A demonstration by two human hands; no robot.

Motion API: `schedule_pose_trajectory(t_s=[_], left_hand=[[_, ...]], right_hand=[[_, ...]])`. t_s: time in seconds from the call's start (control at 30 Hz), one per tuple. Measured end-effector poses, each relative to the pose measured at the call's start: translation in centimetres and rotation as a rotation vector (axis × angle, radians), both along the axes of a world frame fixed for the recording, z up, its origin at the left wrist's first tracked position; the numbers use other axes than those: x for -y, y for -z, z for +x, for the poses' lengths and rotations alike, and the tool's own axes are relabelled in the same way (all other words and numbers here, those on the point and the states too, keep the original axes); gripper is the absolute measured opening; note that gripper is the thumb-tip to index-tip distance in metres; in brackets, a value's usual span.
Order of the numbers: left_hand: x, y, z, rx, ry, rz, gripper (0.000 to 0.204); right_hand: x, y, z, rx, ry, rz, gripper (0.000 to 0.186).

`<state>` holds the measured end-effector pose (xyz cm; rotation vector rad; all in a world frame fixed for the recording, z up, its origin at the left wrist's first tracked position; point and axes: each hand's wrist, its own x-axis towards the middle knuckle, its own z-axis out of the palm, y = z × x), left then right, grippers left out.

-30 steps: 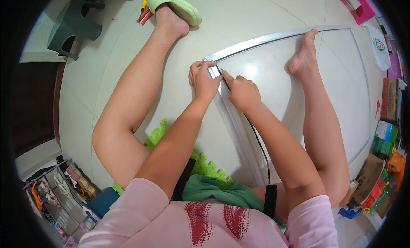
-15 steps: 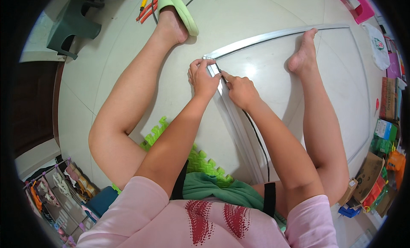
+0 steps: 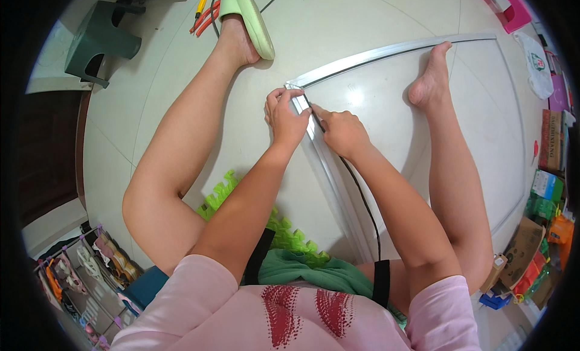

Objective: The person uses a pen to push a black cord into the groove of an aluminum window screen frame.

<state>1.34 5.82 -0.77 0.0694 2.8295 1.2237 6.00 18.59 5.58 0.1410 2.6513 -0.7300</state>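
A slim silvery metal frame (image 3: 348,218) lies on the floor between my legs, one corner pointing away from me. My left hand (image 3: 285,116) is wrapped over the near bar just below that corner, fingers on its outer side and thumb on the inner edge. A thin black strip (image 3: 365,197), perhaps rubber, runs along the bar's inner edge near the corner and hangs loose toward my lap. Against the strip, my right hand (image 3: 343,130) presses with its index finger extended and the other fingers curled. The strip is partly hidden under that hand.
My bare right foot (image 3: 430,79) rests by the frame's far bar. Red-handled pliers (image 3: 208,20) and a yellow-handled tool (image 3: 201,5) lie beyond my green slipper (image 3: 251,22). Green foam matting (image 3: 293,233) is near my lap; boxes (image 3: 522,245) crowd the right.
Near the corner, the black strip now follows the bar more closely. Both hands keep almost the same place on the frame. My slippered foot has shifted slightly left.
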Motion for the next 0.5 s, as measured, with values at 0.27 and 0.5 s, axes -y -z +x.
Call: schedule_pose_trajectory(t_s=[0.27, 0.5], left_hand=[[-0.1, 0.0, 0.0, -0.010, 0.001, 0.036, 0.039], [0.1, 0.4, -0.1, -0.009, -0.018, 0.011, 0.039]], right_hand=[[0.3, 1.2, -0.3, -0.049, 0.061, -0.011, 0.051], [2.2, 1.2, -0.6, -0.059, 0.031, 0.126, 0.054]])
